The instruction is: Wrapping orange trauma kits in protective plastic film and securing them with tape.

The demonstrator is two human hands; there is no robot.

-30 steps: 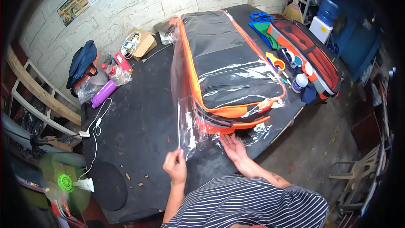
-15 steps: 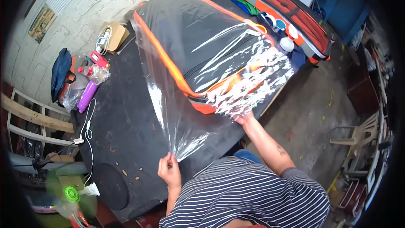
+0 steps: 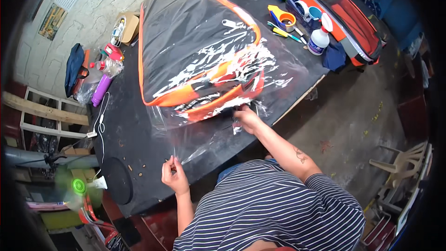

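Observation:
A large black bag (image 3: 181, 42) with orange trim lies on the table inside a clear plastic cover (image 3: 209, 135). The plastic is wrinkled and shiny over the bag's near end. My left hand (image 3: 175, 176) pinches the loose near corner of the cover, thumb against fingers. My right hand (image 3: 247, 119) is closed at the bag's near orange edge, beside a dark, blurred part. Its fingertips are partly hidden, so what exactly they grip does not show.
On the black table (image 3: 125, 135) stand a spray bottle (image 3: 318, 39), an orange tape roll (image 3: 287, 20) and pens at the right. Beyond sits a red-lined open bag (image 3: 330, 4). At left are a purple bottle (image 3: 101, 90), a white cable (image 3: 101, 125) and a green fan (image 3: 79, 186).
The bag has turned and shifted left on the table, uncovering the tape roll and pens. My right hand has moved left to the bag's edge. My left hand still pinches the plastic, slightly further left.

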